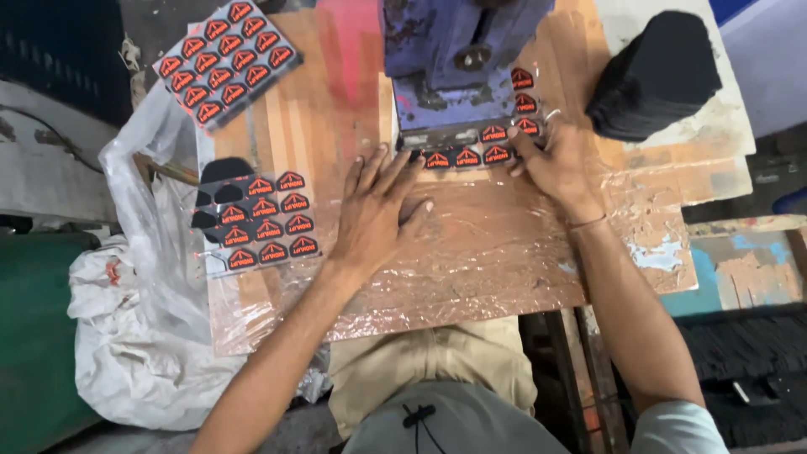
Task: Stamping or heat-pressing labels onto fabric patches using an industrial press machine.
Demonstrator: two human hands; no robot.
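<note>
My left hand [374, 210] and right hand [555, 160] lie open, fingers spread flat on the sheet of badges [479, 155] beneath the blue press [454, 67]. It looks thin, light and floppy. I judge its near edge, at my fingertips, the best hold.

Soft, even daylight falls from above and shadows stay faint: just a thin dark edge shows under the left hand [372, 214] pressed flat on the crinkled clear plastic film [496, 252]. That film throws patchy white glare across the brown wooden bench top [294, 126]. The orange-on-black badge sheet [256, 220] reads sharp and saturated. The black foam stack [657, 76] swallows detail into flat darkness. The right hand [555, 160] looks slightly soft. Corners dim, straight edges bow outward, and the white plastic sack [139, 336] is bright but not blown out
</note>
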